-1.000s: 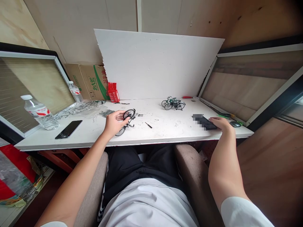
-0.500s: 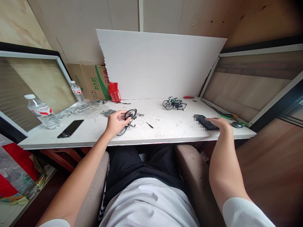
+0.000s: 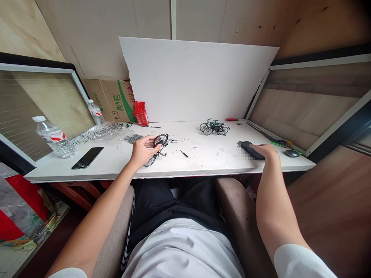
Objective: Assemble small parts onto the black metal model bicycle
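A small black model bicycle (image 3: 160, 139) is tilted up on its end at the left middle of the desk, one wheel raised above the other. My left hand (image 3: 144, 150) is closed, pinching it near the upper wheel; part of the frame is hidden behind my fingers. On the right, my right hand (image 3: 267, 150) is at the near right side of a black phone-like device (image 3: 251, 151). The thumb lies over its top, and the other fingers are mostly hidden. The device's left end is blurred by pixelation. A thin black tool (image 3: 183, 153) lies right of the model bicycle.
Two more model bicycles (image 3: 214, 127) stand at the back. A phone (image 3: 87, 157), water bottles (image 3: 55, 137), frames of thin parts (image 3: 107, 132) and a red box (image 3: 141, 114) are on the left. A computer mouse (image 3: 292, 153) is at the right edge. A white board (image 3: 197, 79) leans behind.
My right hand has shifted slightly left along with the black device. My left hand still holds the model bicycle in the same pose. The whole view has drifted a little.
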`<state>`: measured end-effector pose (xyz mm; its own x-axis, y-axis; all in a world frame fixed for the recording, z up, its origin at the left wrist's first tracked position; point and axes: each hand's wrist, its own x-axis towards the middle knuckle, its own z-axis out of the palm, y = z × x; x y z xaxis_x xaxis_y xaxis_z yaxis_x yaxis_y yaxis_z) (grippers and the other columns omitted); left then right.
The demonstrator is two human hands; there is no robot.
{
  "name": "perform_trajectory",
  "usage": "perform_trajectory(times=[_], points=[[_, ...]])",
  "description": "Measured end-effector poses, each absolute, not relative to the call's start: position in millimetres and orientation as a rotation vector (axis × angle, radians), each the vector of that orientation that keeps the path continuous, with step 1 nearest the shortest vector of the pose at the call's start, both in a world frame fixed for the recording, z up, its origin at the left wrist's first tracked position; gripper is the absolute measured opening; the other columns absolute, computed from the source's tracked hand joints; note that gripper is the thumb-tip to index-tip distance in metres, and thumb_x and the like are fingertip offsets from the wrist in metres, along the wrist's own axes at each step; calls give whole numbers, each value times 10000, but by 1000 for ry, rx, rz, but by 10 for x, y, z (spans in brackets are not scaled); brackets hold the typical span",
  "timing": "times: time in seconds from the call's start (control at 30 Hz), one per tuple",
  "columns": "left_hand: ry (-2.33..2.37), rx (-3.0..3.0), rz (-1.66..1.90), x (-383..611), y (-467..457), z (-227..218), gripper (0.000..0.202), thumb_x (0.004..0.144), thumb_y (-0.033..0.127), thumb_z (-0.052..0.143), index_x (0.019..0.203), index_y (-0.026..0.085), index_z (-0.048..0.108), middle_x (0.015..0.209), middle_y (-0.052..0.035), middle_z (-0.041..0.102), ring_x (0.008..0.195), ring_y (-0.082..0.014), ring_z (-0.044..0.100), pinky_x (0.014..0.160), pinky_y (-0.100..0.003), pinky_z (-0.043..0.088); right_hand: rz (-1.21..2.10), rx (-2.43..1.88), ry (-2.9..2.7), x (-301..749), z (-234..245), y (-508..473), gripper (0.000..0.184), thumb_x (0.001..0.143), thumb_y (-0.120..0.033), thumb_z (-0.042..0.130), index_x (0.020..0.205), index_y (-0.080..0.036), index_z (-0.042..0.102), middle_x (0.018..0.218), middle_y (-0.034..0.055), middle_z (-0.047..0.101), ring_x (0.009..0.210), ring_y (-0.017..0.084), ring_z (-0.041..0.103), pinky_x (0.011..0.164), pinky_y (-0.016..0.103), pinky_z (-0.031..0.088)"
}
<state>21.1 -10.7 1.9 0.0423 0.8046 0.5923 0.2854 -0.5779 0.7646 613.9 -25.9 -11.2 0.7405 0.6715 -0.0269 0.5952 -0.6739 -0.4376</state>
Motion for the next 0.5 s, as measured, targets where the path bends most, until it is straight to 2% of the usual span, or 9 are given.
perform_trajectory(times=[0.07, 0.13, 0.37, 0.5], points=[[1097, 1883, 1557, 212, -108, 20, 431, 759, 381, 922, 1100, 138, 819, 1040, -148, 856, 942, -292, 842, 903, -402, 708, 361, -2590, -893, 6103, -102, -243, 591, 954, -677, 642, 1322, -226, 741, 1539, 274, 592, 1540, 465, 388, 1196, 577, 376], [1100, 1884, 1555, 212, -110, 22, 428, 763, 380, 918, 1103, 140, 819, 1039, -146, 857, 942, -290, 842, 900, -399, 708, 400, -2591, -878, 6088, -92, -237, 613, 962, -689, 622, 1361, -235, 723, 1600, 259, 554, 1580, 452, 341, 1236, 574, 342], [1108, 1888, 1551, 211, -116, 25, 427, 767, 376, 912, 1109, 140, 818, 1043, -138, 858, 951, -283, 842, 903, -381, 706, 360, -2560, -867, 6126, -105, -238, 558, 928, -687, 678, 1297, -275, 748, 1555, 237, 601, 1549, 479, 398, 1216, 626, 393], [1104, 1895, 1546, 209, -109, 14, 419, 771, 377, 910, 1106, 142, 818, 1050, -141, 857, 952, -285, 842, 910, -389, 707, 385, -2548, -904, 6132, -105, -246, 576, 945, -689, 665, 1295, -237, 743, 1557, 278, 582, 1563, 479, 365, 1220, 614, 370]])
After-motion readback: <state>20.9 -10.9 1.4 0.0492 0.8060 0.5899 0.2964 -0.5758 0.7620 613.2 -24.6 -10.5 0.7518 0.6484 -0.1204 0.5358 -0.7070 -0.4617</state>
